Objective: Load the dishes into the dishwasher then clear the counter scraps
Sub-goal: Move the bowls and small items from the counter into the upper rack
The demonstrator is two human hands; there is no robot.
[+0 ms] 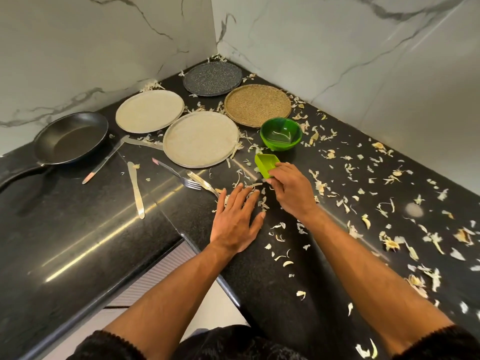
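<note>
Head view: the right hand point(291, 189) grips a small green tub point(267, 166), tilted as a scoop, while the left hand point(237, 216) lies flat, fingers straight, herding scraps point(259, 197) across the worktop point(78, 229) toward it (plates point(200, 139) remain unloaded).

Four round plates point(200, 139) are counted, one black frying pan point(70, 137), two green plastic containers point(281, 134), and five pieces of steel cutlery point(135, 189).
</note>
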